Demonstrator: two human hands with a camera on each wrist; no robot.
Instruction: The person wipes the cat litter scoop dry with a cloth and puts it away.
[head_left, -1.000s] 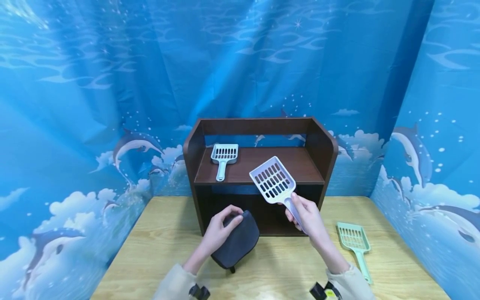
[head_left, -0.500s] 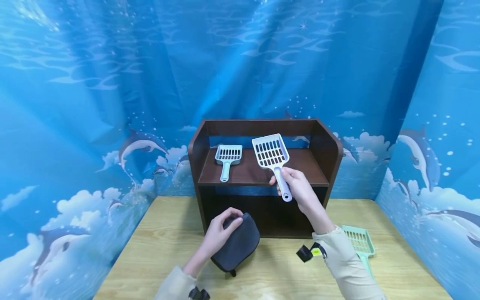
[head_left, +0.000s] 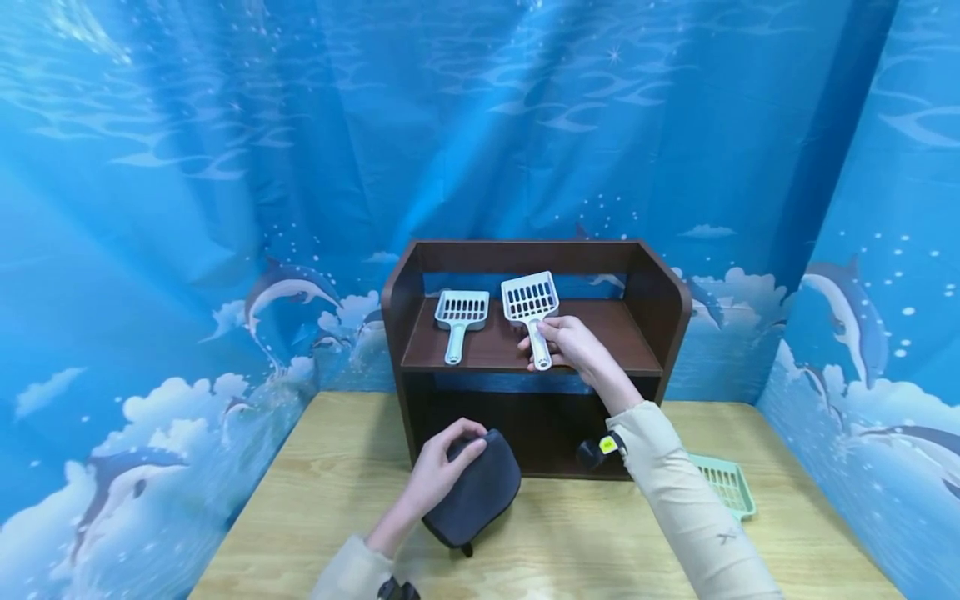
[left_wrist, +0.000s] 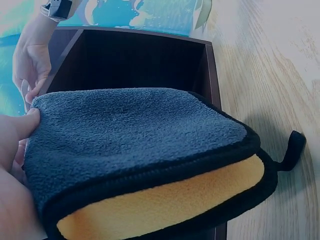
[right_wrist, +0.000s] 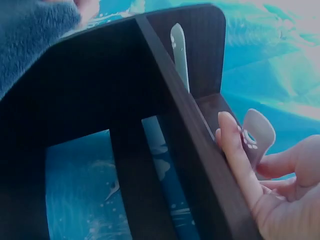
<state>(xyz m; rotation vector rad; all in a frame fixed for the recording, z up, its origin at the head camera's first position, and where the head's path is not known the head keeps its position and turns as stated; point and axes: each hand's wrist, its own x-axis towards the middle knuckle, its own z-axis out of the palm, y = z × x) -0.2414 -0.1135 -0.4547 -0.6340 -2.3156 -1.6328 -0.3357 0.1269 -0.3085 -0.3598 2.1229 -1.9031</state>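
My left hand pinches the upper edge of a folded towel in front of the shelf unit. In the left wrist view the towel shows fuzzy dark grey outside, yellow inside, with black edging and a loop. My right hand holds a pale lilac-white litter scoop by its handle at the upper shelf. Whether the scoop's head touches the board I cannot tell. Left of it, a pale blue-green litter scoop lies on that shelf, handle towards me.
The dark brown two-tier shelf unit stands at the back of the wooden table. A mint-green litter scoop lies on the right of the table, partly behind my right sleeve. A blue dolphin-print curtain surrounds the table.
My right hand has carried the lilac-white scoop up, forward and left onto or just over the upper shelf, its handle now towards me. The left hand and towel have stayed put.
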